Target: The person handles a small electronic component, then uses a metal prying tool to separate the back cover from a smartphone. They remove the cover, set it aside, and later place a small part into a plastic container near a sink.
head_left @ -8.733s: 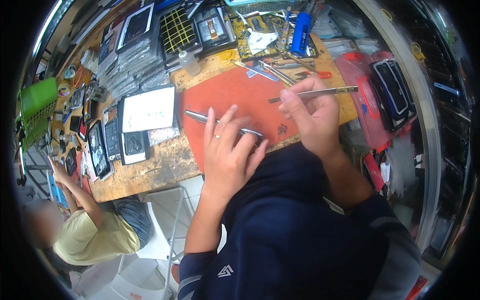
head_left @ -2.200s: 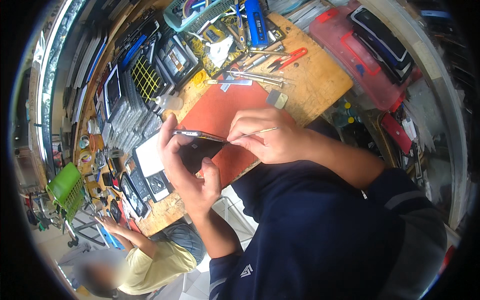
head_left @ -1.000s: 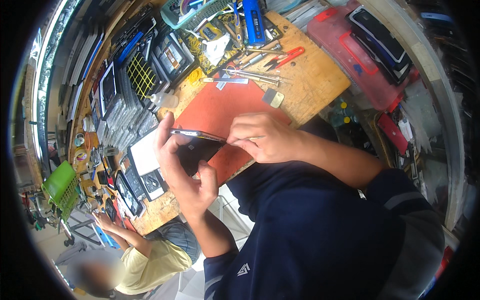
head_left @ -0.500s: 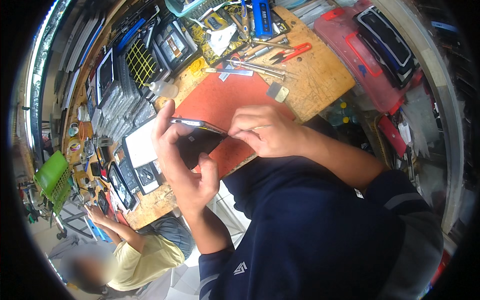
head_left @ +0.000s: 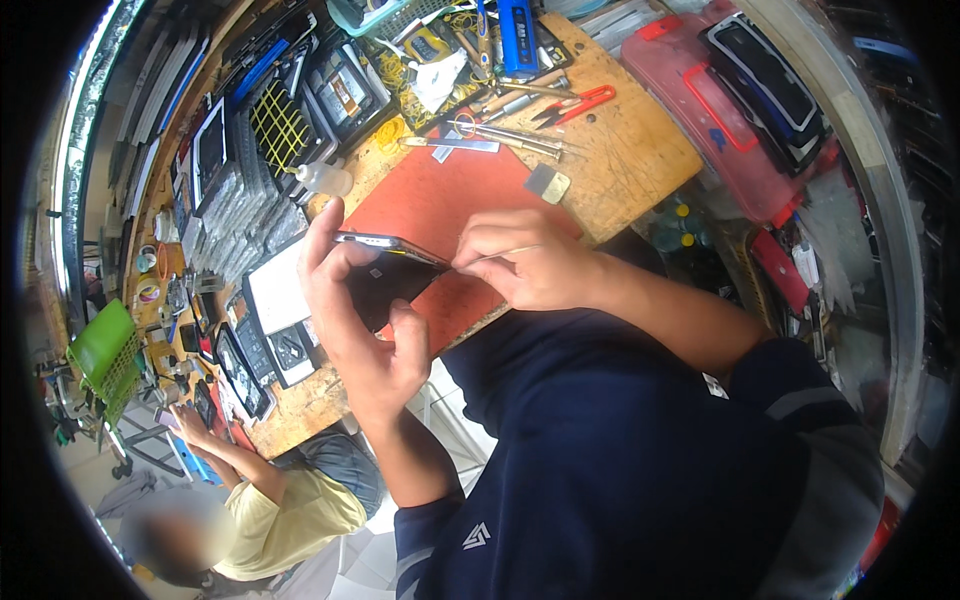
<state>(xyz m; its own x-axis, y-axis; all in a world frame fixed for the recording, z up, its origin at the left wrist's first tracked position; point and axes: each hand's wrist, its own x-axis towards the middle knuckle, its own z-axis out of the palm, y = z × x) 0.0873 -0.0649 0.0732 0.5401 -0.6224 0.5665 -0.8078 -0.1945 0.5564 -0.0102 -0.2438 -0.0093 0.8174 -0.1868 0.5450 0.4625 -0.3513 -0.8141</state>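
Over the red work mat (head_left: 420, 190), my left hand (head_left: 365, 330) grips a smartphone (head_left: 385, 285) by its edges, fingers on the far side and thumb on the near side. The phone is tilted, with a dark flat face toward me. Along its upper side runs a silver frame (head_left: 372, 240), and a narrow gap with a yellowish strip shows near the right end. My right hand (head_left: 525, 262) is closed in a pinch at the phone's right corner. A thin, pale metallic tool (head_left: 520, 249) sticks out between its fingers; the tip is hidden.
Beyond the mat lie screwdrivers (head_left: 520, 140), red-handled snips (head_left: 575, 107) and a metal blade (head_left: 455, 144). A small plastic bottle (head_left: 325, 180) stands left, beside stacked phone parts (head_left: 240, 215). A red case (head_left: 710, 120) is at right. Lower left, another person (head_left: 290, 515) sits at the bench.
Both hands keep their hold at the same phone corner, with barely any shift. The whole view has moved slightly. The other person's hands, at lower left, now show a small phone-like object.
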